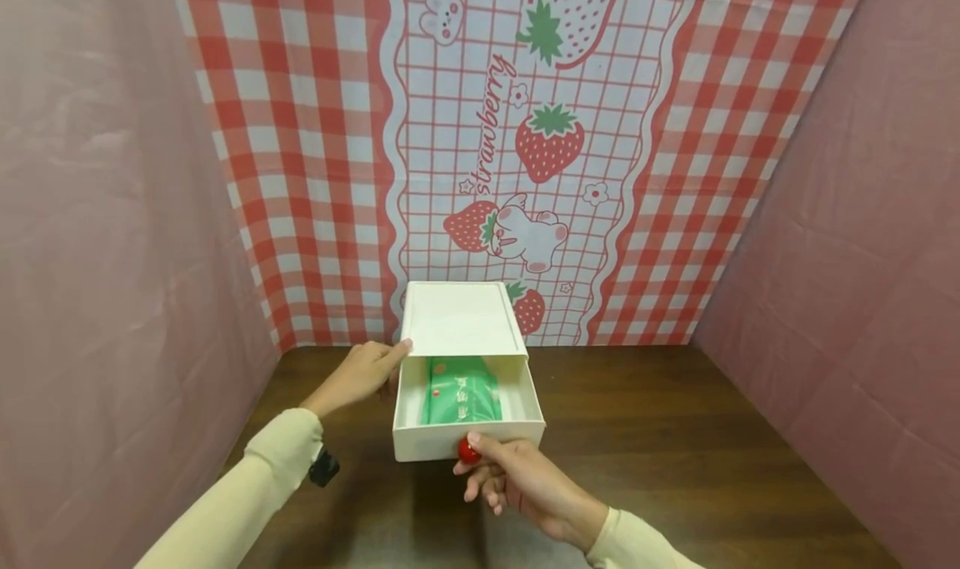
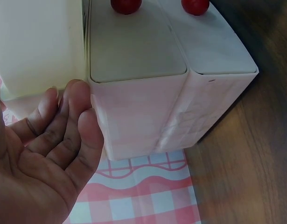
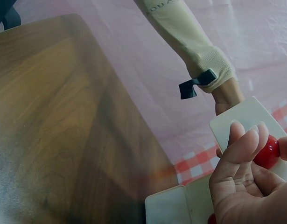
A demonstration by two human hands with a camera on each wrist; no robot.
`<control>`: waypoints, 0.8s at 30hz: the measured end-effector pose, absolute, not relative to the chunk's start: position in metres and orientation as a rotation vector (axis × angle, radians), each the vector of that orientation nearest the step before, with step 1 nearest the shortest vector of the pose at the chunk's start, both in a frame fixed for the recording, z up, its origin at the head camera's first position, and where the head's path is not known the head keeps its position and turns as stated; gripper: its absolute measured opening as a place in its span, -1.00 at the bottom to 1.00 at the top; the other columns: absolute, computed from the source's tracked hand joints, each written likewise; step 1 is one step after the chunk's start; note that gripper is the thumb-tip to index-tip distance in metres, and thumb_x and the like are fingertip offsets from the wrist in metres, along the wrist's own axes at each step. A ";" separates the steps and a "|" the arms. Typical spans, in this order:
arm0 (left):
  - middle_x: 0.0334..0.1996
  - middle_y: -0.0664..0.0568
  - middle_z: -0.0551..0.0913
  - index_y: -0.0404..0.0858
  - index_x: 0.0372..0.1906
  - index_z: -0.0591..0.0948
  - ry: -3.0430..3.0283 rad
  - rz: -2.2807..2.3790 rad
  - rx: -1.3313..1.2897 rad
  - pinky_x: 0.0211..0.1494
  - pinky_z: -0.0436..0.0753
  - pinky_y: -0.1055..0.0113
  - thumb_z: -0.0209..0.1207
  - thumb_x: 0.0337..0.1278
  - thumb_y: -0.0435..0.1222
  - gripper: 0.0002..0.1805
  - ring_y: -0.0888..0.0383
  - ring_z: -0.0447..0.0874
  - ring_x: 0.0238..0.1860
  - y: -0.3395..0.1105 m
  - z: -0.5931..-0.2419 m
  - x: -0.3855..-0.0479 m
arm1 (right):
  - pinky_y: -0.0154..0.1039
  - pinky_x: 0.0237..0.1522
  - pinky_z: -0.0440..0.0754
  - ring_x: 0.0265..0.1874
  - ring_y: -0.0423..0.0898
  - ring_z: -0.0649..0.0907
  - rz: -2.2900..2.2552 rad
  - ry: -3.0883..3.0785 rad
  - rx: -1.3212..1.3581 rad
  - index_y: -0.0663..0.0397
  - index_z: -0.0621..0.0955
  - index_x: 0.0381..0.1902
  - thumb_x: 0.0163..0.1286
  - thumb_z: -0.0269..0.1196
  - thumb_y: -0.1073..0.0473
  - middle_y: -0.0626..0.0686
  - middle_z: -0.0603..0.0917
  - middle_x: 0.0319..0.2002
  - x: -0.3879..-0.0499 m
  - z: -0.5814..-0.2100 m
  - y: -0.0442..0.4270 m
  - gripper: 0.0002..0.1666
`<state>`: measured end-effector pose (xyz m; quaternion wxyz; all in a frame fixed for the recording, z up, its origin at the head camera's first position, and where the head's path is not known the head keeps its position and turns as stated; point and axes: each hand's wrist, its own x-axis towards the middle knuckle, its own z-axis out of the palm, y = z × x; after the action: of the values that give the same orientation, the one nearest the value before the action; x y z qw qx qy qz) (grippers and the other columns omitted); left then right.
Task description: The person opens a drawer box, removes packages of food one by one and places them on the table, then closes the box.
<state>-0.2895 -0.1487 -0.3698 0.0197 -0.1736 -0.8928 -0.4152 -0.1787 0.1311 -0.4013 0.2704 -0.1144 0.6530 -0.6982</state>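
Observation:
A white drawer box [image 1: 462, 317] stands against the backdrop, its top drawer [image 1: 423, 444] pulled out. Inside lies a green packet [image 1: 462, 392] with pale lettering. My right hand [image 1: 534, 484] pinches the red round knob [image 1: 468, 450] on that drawer's front; the same grip on the knob [image 3: 267, 153] shows in the right wrist view. My left hand [image 1: 358, 377] rests at the box's left side, its thumb at the top edge. In the left wrist view, that hand [image 2: 45, 163] has loosely bent fingers touching the box's side wall [image 2: 134, 116].
Two lower drawers with red knobs [image 2: 126, 3] are closed in the left wrist view. A brown wooden table [image 1: 675, 444] lies under the box. Red-and-white checked cloth [image 1: 315, 177] hangs behind, with pink cloth [image 1: 847, 244] along both sides.

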 end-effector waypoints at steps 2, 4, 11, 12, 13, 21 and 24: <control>-0.72 0.03 0.61 -0.23 -0.62 0.63 -2.767 -1.275 -0.542 -0.51 0.64 0.16 -0.12 0.59 0.17 -0.26 0.10 0.62 -0.68 -0.149 -0.370 -0.290 | -0.47 -0.56 0.50 -0.65 -0.33 0.52 -1.884 1.756 -0.314 0.39 0.68 -0.07 0.52 0.18 -0.25 0.02 0.75 -0.46 -0.177 -0.402 0.131 -0.30; -0.72 0.04 0.61 -0.23 -0.63 0.62 -2.766 -1.264 -0.545 -0.52 0.63 0.17 -0.12 0.59 0.17 -0.26 0.10 0.61 -0.68 -0.149 -0.370 -0.290 | -0.47 -0.56 0.51 -0.65 -0.33 0.52 -1.886 1.750 -0.313 0.41 0.67 -0.06 0.51 0.19 -0.25 0.02 0.75 -0.46 -0.176 -0.402 0.132 -0.29; -0.69 -0.07 0.65 -0.32 -0.61 0.64 -2.768 -1.253 -0.554 -0.55 0.60 0.18 -0.14 0.59 0.19 -0.20 0.09 0.60 -0.69 -0.149 -0.370 -0.290 | -0.47 -0.57 0.50 -0.66 -0.33 0.51 -1.890 1.737 -0.311 0.39 0.68 -0.07 0.51 0.19 -0.25 0.02 0.74 -0.46 -0.173 -0.403 0.132 -0.30; -0.68 -0.10 0.65 -0.34 -0.60 0.64 -2.769 -1.251 -0.555 -0.56 0.60 0.18 -0.15 0.59 0.19 -0.19 0.09 0.60 -0.69 -0.149 -0.370 -0.290 | -0.47 -0.57 0.50 -0.66 -0.33 0.51 -1.890 1.737 -0.310 0.38 0.68 -0.07 0.51 0.19 -0.25 0.02 0.74 -0.46 -0.173 -0.403 0.132 -0.30; -0.67 -0.12 0.66 -0.35 -0.60 0.64 -2.770 -1.253 -0.553 -0.55 0.61 0.16 -0.15 0.59 0.18 -0.19 0.09 0.60 -0.69 -0.149 -0.370 -0.290 | -0.47 -0.57 0.50 -0.66 -0.33 0.51 -1.888 1.738 -0.308 0.39 0.68 -0.06 0.51 0.19 -0.26 0.02 0.74 -0.46 -0.173 -0.403 0.132 -0.29; -0.63 -0.17 0.67 -0.31 -0.59 0.64 -2.782 -1.262 -0.532 -0.51 0.65 0.10 -0.14 0.60 0.18 -0.22 0.10 0.60 -0.68 -0.149 -0.370 -0.290 | -0.47 -0.57 0.50 -0.68 -0.34 0.51 -1.887 1.731 -0.291 0.34 0.70 -0.10 0.49 0.20 -0.27 0.01 0.74 -0.47 -0.168 -0.405 0.134 -0.31; -0.65 -0.12 0.65 -0.31 -0.57 0.64 -2.788 -1.257 -0.529 -0.50 0.64 0.12 -0.15 0.60 0.18 -0.23 0.10 0.59 -0.67 -0.149 -0.371 -0.291 | -0.48 -0.57 0.50 -0.67 -0.34 0.51 -1.891 1.724 -0.294 0.34 0.70 -0.10 0.50 0.20 -0.26 0.01 0.75 -0.47 -0.167 -0.405 0.134 -0.33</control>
<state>-0.2906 -0.1491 -0.3706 0.0188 -0.1704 -0.8981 -0.4049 -0.1673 0.1338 -0.4050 0.2789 -0.1096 0.6427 -0.7050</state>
